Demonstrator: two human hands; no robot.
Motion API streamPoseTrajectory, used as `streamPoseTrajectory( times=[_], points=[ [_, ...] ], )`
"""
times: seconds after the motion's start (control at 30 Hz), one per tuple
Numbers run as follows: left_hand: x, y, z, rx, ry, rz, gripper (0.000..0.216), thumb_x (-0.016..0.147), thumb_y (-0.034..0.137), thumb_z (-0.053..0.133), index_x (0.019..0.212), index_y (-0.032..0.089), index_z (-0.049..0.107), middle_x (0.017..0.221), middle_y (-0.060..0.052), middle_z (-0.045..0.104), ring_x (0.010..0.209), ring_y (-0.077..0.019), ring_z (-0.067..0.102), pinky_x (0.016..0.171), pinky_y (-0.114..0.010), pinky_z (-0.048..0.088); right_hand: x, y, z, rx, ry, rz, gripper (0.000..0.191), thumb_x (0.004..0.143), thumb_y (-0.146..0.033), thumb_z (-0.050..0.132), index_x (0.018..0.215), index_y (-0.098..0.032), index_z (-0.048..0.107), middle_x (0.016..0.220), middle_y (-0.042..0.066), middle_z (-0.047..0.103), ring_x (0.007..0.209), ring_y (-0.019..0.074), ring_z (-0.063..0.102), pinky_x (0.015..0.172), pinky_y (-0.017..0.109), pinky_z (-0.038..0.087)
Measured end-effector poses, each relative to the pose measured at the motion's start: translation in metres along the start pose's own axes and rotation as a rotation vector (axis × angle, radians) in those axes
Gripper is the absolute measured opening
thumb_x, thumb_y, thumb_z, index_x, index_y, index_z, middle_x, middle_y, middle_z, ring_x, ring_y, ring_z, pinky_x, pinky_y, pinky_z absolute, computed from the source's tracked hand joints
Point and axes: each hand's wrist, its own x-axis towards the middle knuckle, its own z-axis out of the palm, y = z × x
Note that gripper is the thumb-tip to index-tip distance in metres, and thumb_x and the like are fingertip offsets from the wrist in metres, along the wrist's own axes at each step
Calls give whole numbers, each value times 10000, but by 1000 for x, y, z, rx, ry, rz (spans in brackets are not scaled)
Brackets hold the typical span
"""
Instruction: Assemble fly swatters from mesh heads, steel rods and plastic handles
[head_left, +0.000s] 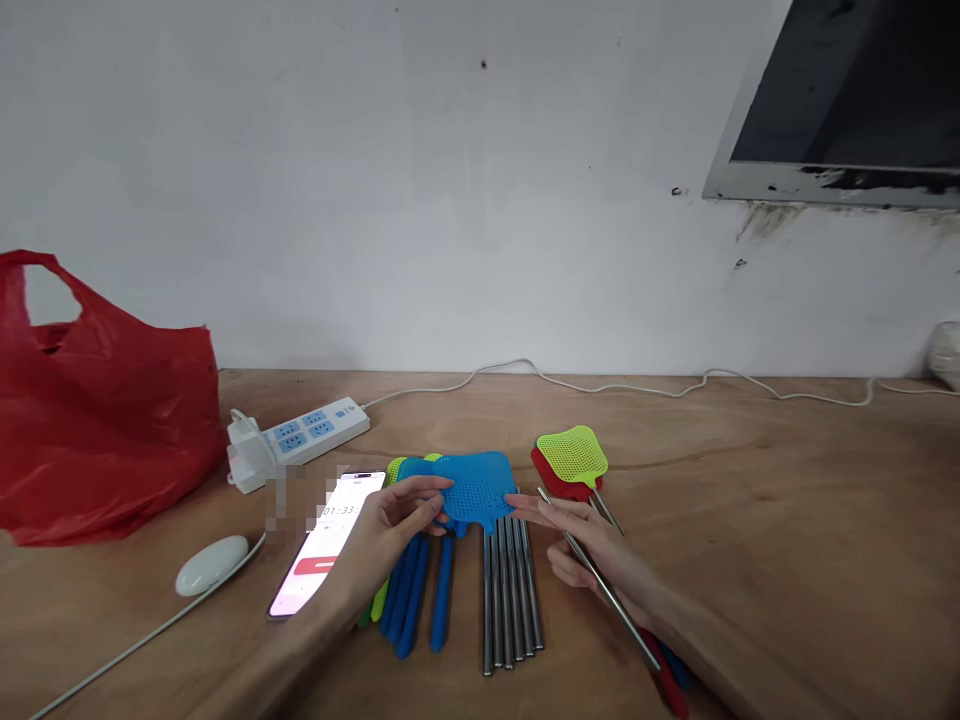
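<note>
My left hand (397, 515) pinches the near edge of a blue mesh fly-swatter head (476, 488), which tops a stack of blue and green heads. My right hand (581, 545) grips a thin metal rod (600, 582) that runs diagonally across it, its tip close to the blue head. Between my hands lie several loose metal rods (510, 590) side by side. Blue and green plastic handles (412, 595) lie under my left wrist. A yellow-green swatter on a red one (571, 458) lies just beyond my right hand.
A phone (322, 555) with a running timer lies left of my left hand. Farther left are a white power strip (300, 438), a white mouse-like object (211, 563) with cable, and a red plastic bag (90, 410). A white cable (600, 385) runs along the wall.
</note>
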Motion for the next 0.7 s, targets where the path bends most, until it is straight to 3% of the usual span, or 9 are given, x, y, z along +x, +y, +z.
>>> streamPoseTrajectory(
  times=[0.23,0.37,0.5,0.6,0.7],
  points=[
    [6,0,-10,206,87,37,419,794,541,648,953,162,731,866,-63,751,771,-238,708,673,-328,581,1,2,-1,1,54,-26,348,921,-489,579,1093,-234,741,1250,110,693,334,-23,276,406,232,153],
    [9,-4,-14,357,88,67,351,817,512,621,864,175,703,700,-33,709,658,-225,679,584,-302,542,4,2,-1,59,111,-8,361,889,-522,596,966,-204,748,1088,90,744,333,-21,210,404,229,129],
    [13,-10,-20,550,113,128,251,812,447,616,782,203,667,576,14,618,510,-182,575,489,-263,419,4,0,-2,99,114,-1,360,831,-539,659,883,-188,724,861,45,747,338,-1,188,395,225,110],
    [13,-11,-22,687,134,195,182,783,392,643,793,211,662,616,12,595,545,-196,553,519,-274,376,3,-1,-2,125,108,-18,345,815,-525,680,852,-183,705,805,21,726,333,-5,190,395,223,98],
    [10,-7,-20,780,118,263,149,801,357,635,851,222,675,749,-15,606,677,-236,589,621,-317,418,4,-2,-2,158,127,-12,351,790,-524,696,793,-173,689,740,5,702,318,-12,200,394,219,89]
  ],
)
